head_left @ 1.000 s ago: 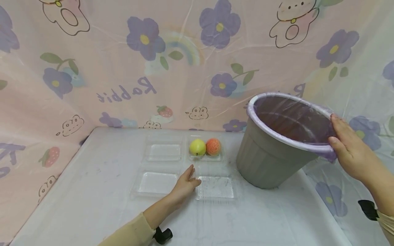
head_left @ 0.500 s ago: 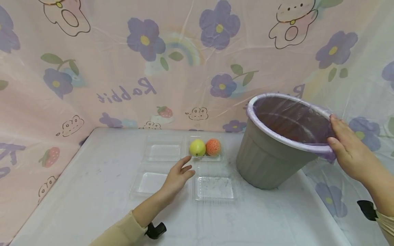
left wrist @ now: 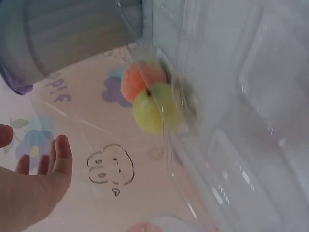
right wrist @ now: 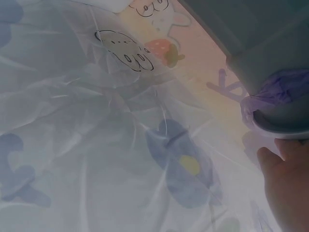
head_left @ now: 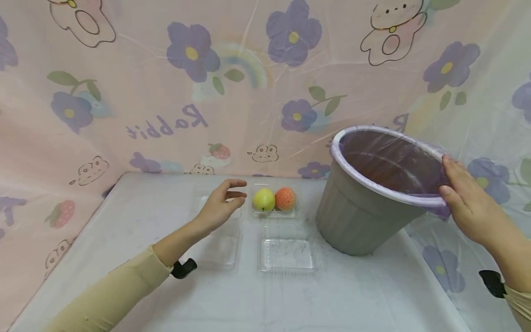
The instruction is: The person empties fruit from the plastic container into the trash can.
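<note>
My left hand [head_left: 217,203] is raised over the left side of the clear plastic boxes, fingers loosely bent with nothing between them. It overlaps the back left box [head_left: 199,189] in the head view. Just to its right, a yellow-green pear-like fruit [head_left: 264,199] and an orange-red, speckled round fruit [head_left: 286,198] sit side by side in the back right box [head_left: 295,213]. My right hand [head_left: 473,203] grips the rim of a grey bin [head_left: 365,216], thumb outside. A thin purple bag [head_left: 439,210] lines the bin and folds over its rim.
Two more clear boxes lie in front, the front right one [head_left: 287,254] and the front left one [head_left: 215,251], partly behind my left forearm. The bin occupies the table's right side. A patterned curtain [head_left: 249,115] hangs behind the white-covered table [head_left: 124,235].
My left hand has moved from between the front boxes leftward and back, rising toward the back left box. My right hand keeps its grip on the bin's rim.
</note>
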Demonstrator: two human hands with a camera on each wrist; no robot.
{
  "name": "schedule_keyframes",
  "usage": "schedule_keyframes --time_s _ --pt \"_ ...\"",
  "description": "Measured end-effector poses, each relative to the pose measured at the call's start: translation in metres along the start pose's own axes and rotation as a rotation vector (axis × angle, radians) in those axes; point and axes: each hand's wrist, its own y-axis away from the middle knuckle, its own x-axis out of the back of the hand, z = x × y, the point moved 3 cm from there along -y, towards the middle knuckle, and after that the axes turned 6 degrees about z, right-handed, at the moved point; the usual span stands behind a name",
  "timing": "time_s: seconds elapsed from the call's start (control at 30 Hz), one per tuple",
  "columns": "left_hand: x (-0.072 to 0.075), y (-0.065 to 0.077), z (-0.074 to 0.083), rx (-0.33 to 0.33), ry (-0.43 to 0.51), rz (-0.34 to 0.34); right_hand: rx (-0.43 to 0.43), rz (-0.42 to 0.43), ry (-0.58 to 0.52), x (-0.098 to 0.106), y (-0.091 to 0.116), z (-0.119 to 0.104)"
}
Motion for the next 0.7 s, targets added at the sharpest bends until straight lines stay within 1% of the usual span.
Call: schedule_keyframes --time_s 0.07,0.13,0.3,0.4,0.53,0.63,0.7 --pt "0.004 -0.012 0.002 -0.042 -0.064 -0.024 0.004 0.004 -0.004 0.0 0.0 0.0" --pt "0.007 -0.025 0.003 -0.1 -0.119 -0.054 0.009 0.006 -0.006 0.0 0.0 0.0" --pt "0.01 -0.06 -0.002 -0.282 -0.311 -0.183 0.013 0.009 -0.016 -0.001 0.001 0.002" --pt "0.011 -0.08 -0.009 -0.354 -0.439 -0.248 0.017 0.019 -0.016 -0.002 0.001 0.003" --pt "0.012 -0.107 -0.022 -0.37 -0.614 -0.3 0.018 0.025 -0.012 -0.002 0.001 0.003" --pt "0.01 -0.124 -0.034 -0.342 -0.704 -0.337 0.013 0.023 -0.008 -0.002 0.001 0.003" --pt "0.008 -0.134 -0.042 -0.31 -0.728 -0.363 0.01 0.018 -0.009 -0.001 0.001 0.003"
